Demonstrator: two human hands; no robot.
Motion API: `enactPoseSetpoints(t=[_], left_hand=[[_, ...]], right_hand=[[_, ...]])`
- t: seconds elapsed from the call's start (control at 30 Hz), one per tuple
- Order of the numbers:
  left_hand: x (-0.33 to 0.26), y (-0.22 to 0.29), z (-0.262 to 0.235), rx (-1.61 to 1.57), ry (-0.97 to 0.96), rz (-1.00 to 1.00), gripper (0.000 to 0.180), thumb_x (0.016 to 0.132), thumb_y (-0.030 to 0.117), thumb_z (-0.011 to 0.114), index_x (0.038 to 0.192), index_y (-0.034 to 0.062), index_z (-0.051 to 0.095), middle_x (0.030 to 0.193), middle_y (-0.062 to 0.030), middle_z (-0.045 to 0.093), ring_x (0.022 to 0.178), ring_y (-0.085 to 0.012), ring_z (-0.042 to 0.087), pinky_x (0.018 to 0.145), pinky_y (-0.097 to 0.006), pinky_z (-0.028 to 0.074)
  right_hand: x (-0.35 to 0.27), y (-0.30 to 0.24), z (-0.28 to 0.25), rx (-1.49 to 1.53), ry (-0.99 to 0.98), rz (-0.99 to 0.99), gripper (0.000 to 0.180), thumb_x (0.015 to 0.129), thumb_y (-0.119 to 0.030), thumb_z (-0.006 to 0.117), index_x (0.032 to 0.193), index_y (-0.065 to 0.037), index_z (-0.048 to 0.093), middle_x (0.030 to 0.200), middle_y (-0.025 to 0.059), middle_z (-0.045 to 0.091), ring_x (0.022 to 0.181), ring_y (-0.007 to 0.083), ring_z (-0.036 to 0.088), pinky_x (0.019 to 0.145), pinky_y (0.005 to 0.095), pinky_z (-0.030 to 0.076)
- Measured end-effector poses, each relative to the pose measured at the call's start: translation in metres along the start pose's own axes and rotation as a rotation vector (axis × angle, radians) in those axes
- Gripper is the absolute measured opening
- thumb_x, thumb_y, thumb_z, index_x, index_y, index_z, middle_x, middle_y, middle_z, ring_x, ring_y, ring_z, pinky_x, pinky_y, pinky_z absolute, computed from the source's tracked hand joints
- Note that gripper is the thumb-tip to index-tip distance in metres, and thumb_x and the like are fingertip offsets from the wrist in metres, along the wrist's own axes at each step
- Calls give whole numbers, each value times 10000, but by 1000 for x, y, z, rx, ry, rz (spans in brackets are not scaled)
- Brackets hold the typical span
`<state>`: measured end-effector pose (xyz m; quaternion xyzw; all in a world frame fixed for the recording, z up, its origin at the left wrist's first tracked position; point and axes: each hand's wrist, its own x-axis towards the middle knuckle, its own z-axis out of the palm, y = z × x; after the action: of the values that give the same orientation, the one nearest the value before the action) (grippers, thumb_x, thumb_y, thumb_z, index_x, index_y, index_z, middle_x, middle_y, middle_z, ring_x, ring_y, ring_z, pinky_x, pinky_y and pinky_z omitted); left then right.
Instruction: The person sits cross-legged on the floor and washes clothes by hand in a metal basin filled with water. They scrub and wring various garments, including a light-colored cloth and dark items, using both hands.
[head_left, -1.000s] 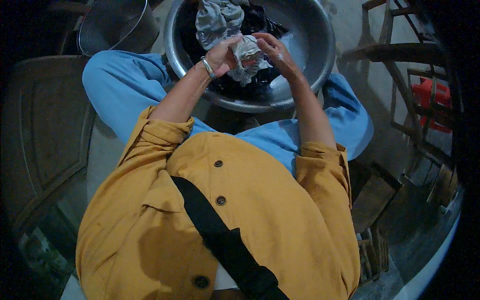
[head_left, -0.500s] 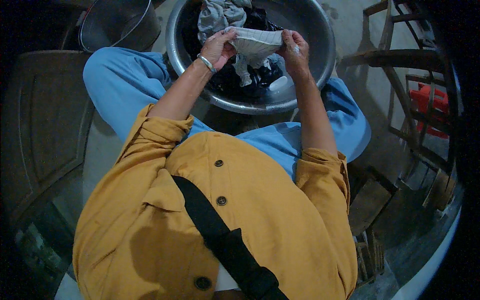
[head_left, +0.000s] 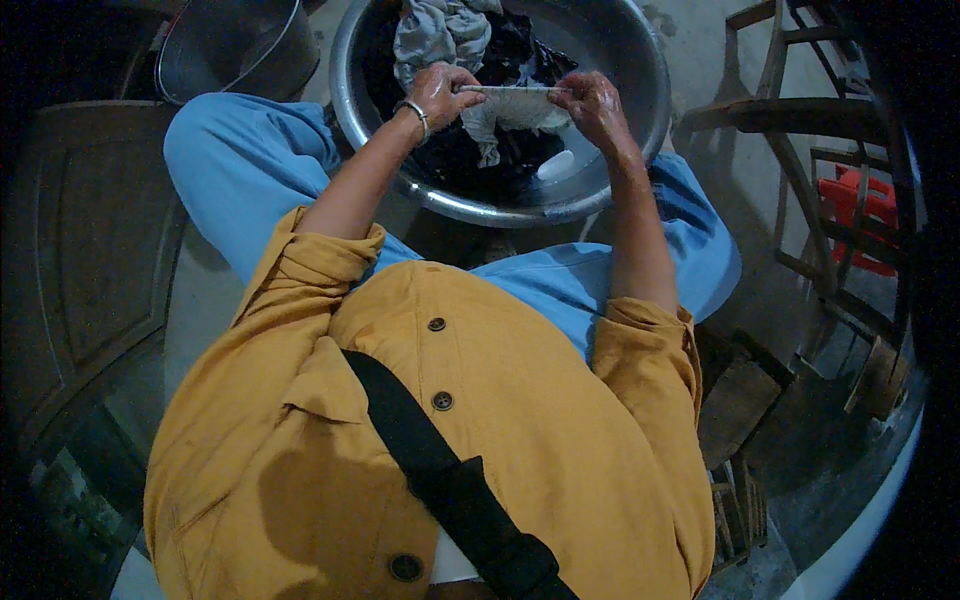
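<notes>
Both hands are over a wide metal basin (head_left: 655, 110) between my knees. Stretched taut between them is the upper edge of a white garment (head_left: 512, 112), its lower part hanging down into the basin. My left hand (head_left: 438, 100) pinches the band's left end; my right hand (head_left: 594, 104) pinches its right end. Wet suds-like white shows on the right hand. Under the garment lie dark wet clothes (head_left: 450, 162), with a bunched light grey cloth (head_left: 430, 40) on the far left side. A white oval bar of soap (head_left: 556, 165) rests on the basin's near right part.
A metal bucket (head_left: 225, 60) with a wire handle stands at the far left, beside my knee. A dark wooden panel (head_left: 95, 230) is on the left. Wooden chair frames (head_left: 800, 115) stand at right, with a red plastic stool (head_left: 865, 210) behind them.
The band of the white garment has tipped from a broad face into a thin, taut line. My hands have turned and moved slightly lower, still gripping its two ends.
</notes>
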<state>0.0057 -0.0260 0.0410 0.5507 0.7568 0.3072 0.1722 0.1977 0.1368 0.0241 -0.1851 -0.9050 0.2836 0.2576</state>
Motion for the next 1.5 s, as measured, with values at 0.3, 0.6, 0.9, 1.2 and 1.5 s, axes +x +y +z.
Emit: enactPoseSetpoints(t=[0.3,0.6,0.9,1.2,1.5], left_hand=[[3,-9,45,-954,166,-384,288,873,342,472,897,64,547,805,-7,566,695,-117,529,642,-247,434],[-31,-9,73,-1812,-204,-616,256,860,335,445,950,116,542,897,-21,582,777,-158,573,705,-351,470],[-14,8,21,-784,-345,-436,418,749,427,626,928,59,540,850,-24,549,755,-121,520,670,-257,422],[30,22,-4,-1047,-371,-167,347,774,251,631,1037,66,501,958,-24,527,914,-133,499,788,-287,425],[40,-21,65,-1268,-375,-675,659,715,373,682,1243,139,364,1195,-56,411,1067,-202,440,846,-349,407]], right_hand=[[5,-100,60,295,356,-253,219,834,-215,495,890,-15,565,799,152,590,728,294,565,609,364,438],[0,-135,54,-418,237,-248,161,756,-182,530,831,-40,544,699,117,536,631,279,528,558,374,408],[0,-46,28,853,-292,245,379,820,-418,527,742,-57,613,612,58,569,599,140,513,551,343,391],[1,-48,-37,920,-149,423,332,806,-316,576,988,-39,556,900,40,587,806,148,530,715,313,424],[-25,131,18,-186,65,711,728,705,-488,621,1255,-92,356,1245,223,356,1049,428,413,825,486,389]])
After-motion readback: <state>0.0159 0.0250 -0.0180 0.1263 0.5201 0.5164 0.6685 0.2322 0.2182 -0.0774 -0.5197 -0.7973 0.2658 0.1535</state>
